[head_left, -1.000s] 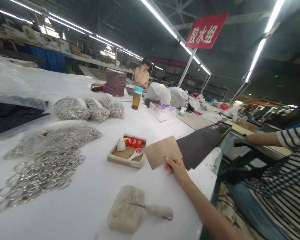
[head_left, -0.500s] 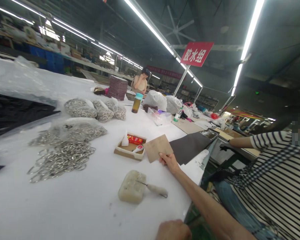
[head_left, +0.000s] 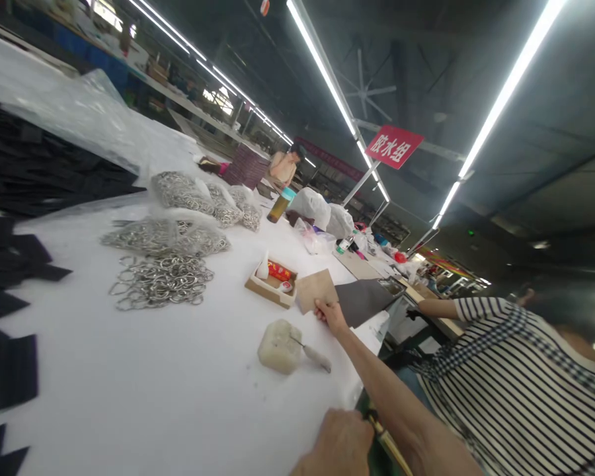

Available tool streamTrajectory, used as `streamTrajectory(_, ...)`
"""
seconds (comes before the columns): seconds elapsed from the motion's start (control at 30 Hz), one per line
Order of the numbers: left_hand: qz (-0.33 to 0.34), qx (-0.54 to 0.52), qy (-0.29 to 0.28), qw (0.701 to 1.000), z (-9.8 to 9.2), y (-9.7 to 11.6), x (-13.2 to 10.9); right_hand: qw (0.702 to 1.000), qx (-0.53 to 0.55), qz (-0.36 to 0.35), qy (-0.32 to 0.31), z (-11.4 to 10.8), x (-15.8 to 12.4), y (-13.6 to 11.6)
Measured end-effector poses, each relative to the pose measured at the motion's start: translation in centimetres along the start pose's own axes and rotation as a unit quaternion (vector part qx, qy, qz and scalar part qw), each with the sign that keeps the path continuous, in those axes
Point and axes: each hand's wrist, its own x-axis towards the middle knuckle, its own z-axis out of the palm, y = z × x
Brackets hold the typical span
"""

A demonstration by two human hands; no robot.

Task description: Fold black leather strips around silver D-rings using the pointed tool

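Observation:
A tan square card [head_left: 317,291] with faint marks is pinched at its lower right corner by my right hand [head_left: 333,316], held above the table beside a small tray. Low in the view, my left hand [head_left: 340,441] is curled closed with its back towards me. Against it lies a dark and brass-coloured rod-like object [head_left: 391,444]; whether the fingers grip it is hidden. Between the hands and the tray, an awl [head_left: 316,357] with a pale handle rests its tip on a whitish wax-like block [head_left: 279,347].
The open tray [head_left: 265,291] holds a red box and white items. Metal rings [head_left: 166,281], loose and bagged, lie left; black strips [head_left: 17,370] cover the left edge. A dark grey sheet [head_left: 364,301] lies beyond my right hand. A person in a striped shirt [head_left: 530,377] is close right.
My view has tilted and swung left, showing more black strips. The right hand still holds the card near the tray. The brass-coloured object has come into sight beside my left hand.

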Motion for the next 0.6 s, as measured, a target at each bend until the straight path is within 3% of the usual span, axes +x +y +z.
streamTrajectory(0.13,0.018,-0.029,0.062,0.997,0.9,0.0,-0.6,1.000,-0.012,0.021,0.011,0.2,0.0,-0.1)
streamTrajectory(0.37,-0.038,-0.030,0.004,0.999,-2.6,1.1,-0.4,1.000,-0.009,0.017,0.017,0.4,-0.3,-0.3)
streamTrajectory(0.6,-0.036,-0.007,-0.010,0.999,-1.1,0.6,0.2,0.998,0.024,-0.040,0.042,0.9,-1.2,-0.5)
